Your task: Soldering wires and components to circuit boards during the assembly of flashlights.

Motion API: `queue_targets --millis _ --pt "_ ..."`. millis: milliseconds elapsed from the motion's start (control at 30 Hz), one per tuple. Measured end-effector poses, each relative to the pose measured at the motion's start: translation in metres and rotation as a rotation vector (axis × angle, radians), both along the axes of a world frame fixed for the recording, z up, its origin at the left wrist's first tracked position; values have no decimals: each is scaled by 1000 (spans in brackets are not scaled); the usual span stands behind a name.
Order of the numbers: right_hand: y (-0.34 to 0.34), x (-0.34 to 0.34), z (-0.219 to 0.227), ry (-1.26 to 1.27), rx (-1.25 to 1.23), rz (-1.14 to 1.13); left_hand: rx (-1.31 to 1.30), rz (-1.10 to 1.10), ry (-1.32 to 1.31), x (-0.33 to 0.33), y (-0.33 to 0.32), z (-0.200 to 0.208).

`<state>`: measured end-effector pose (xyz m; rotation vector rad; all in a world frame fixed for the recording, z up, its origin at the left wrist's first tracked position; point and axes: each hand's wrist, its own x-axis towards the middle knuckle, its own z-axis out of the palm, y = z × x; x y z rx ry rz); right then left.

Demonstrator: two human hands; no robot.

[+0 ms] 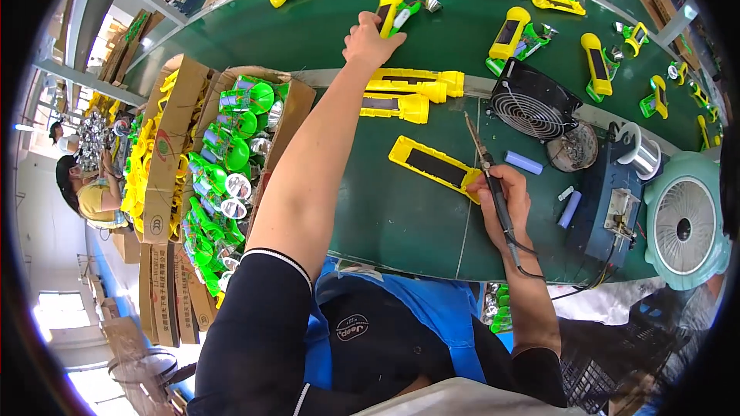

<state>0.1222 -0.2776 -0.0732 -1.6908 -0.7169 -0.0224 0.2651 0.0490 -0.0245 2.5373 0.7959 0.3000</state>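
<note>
My left hand (373, 43) reaches far over the bench onto the green belt, its fingers closed around a yellow and green flashlight (391, 8) in parts. A small silver reflector (432, 5) lies beside that flashlight. In my right hand (506, 199) is a soldering iron (490, 173), its tip pointing up and away from me. Just left of that hand, a yellow housing half with a dark panel (433, 166) lies on the bench, its near right end by my fingertips. More yellow housing halves (401, 107) are stacked beyond it.
A black fan (533, 104), a round tin (573, 146), blue battery cells (523, 162), a solder reel (640, 152) and a pale green fan (684, 223) crowd the right. Cardboard boxes (169, 162) of yellow and green parts stand left. Several flashlights (597, 65) line the belt.
</note>
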Motion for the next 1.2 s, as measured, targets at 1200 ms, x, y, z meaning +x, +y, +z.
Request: queue_targets --millis 1200 --pt "2 -8 32 -233 28 -268 194 -711 -69 -317 -23 97"
